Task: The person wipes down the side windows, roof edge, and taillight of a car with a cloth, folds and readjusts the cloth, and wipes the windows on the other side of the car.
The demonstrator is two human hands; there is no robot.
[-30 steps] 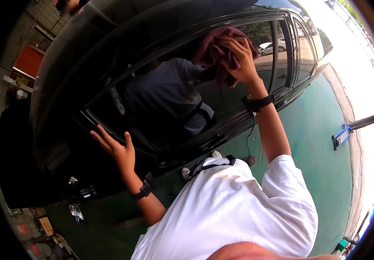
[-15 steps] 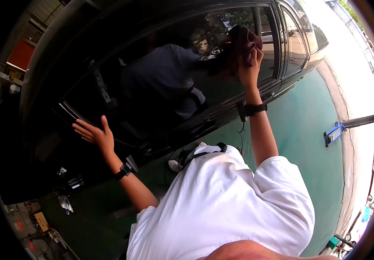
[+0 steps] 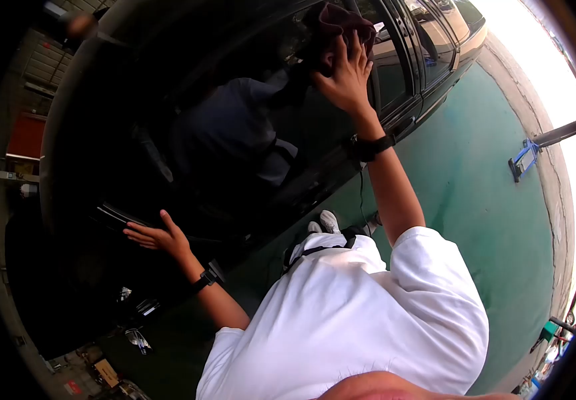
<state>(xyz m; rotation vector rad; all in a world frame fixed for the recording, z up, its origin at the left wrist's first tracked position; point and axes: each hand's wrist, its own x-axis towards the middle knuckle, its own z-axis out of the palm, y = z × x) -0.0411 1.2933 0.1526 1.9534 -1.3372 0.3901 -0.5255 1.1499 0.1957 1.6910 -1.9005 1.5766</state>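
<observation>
A black car [image 3: 88, 220] fills the left and upper part of the view, its glossy side window [image 3: 201, 73] mirroring my shirt. High on that window, my right hand [image 3: 349, 77] presses a dark maroon cloth [image 3: 331, 20] against the glass, fingers spread over the folds. Low on the left, my left hand [image 3: 161, 237] holds nothing; its fingers are straight and the thumb is raised. It is near the car's dark side by a bright trim strip [image 3: 124, 217]; whether it touches the surface I cannot tell. Each wrist wears a black band.
Green floor [image 3: 488, 193] runs along the car's side. A blue-based post [image 3: 524, 160] stands at the right. A dark cable [image 3: 362, 193] hangs below my right wrist. At the lower left lies a cardboard-coloured box [image 3: 106, 373]. A blurred shape [image 3: 81, 25] shows at the upper left.
The cloth and my right hand have moved up and left in view; my fingers now spread wider over it. My left hand appears lower and slightly right. The camera view has shifted too.
</observation>
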